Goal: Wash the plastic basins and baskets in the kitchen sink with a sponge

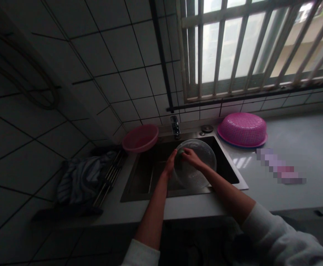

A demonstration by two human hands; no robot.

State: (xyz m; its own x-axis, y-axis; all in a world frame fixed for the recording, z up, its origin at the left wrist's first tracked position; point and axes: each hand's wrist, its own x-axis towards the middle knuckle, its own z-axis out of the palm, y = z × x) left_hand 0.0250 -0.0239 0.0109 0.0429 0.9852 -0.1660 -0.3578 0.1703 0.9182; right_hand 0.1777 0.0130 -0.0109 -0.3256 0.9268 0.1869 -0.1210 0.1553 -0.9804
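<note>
A clear glass bowl (199, 171) is tilted over the dark sink (139, 181). My left hand (170, 164) grips its left rim, fingers curled on the edge. My right hand (191, 157) reaches inside the bowl near its upper left, fingers closed on a small greenish thing, perhaps a sponge, too dim to name. Both forearms reach forward from white sleeves.
A tap (175, 126) stands behind the sink. A pink basin (140, 137) sits at the sink's back left, an upturned pink basket (243, 129) on the counter (297, 147) to the right. Cloths (81, 177) lie on a rack at the left. Tiled wall and barred window behind.
</note>
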